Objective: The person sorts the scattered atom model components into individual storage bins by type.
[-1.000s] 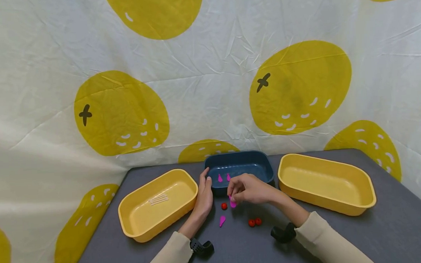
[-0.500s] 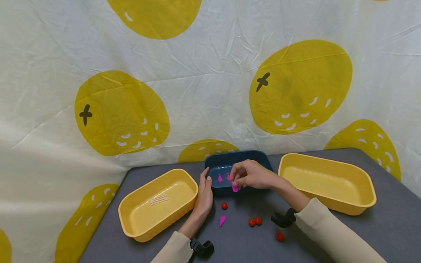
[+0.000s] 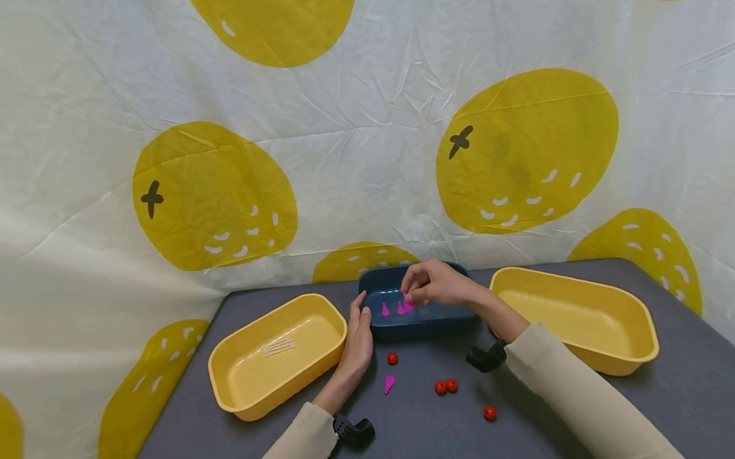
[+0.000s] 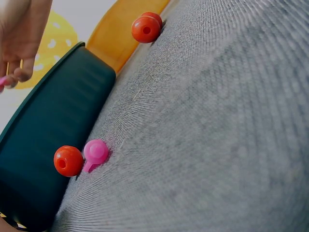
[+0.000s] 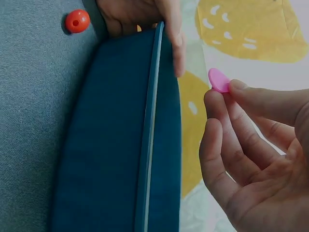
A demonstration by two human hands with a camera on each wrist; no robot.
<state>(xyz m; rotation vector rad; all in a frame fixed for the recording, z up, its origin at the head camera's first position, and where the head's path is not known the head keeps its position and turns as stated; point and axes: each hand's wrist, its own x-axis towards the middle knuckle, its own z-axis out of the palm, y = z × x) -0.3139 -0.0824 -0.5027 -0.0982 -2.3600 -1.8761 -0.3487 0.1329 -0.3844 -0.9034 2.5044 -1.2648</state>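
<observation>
My right hand (image 3: 436,282) pinches a small pink teardrop-shaped piece (image 5: 219,80) between thumb and fingertips, above the inside of the dark blue bin (image 3: 427,331). Two like pieces (image 3: 385,310) lie on the bin's floor, left of that hand. My left hand (image 3: 356,336) rests with fairly straight fingers against the left end of the bin. On the table in front lies another pink piece (image 3: 389,384), with a round head and a short narrow tail. Close by it sits a red bead (image 4: 68,161) with a hole through it.
A yellow bin (image 3: 246,406) at left holds several thin pale sticks (image 3: 278,347). Another yellow bin (image 3: 570,351) stands at right, partly behind the right forearm. Two red beads (image 3: 446,387) sit together on the dark table, and one red bead (image 3: 490,413) is nearer the front.
My right hand has lifted the pink piece from the table in front of the blue bin and moved away over its inside. A front red bead has come into view. My left hand stays put.
</observation>
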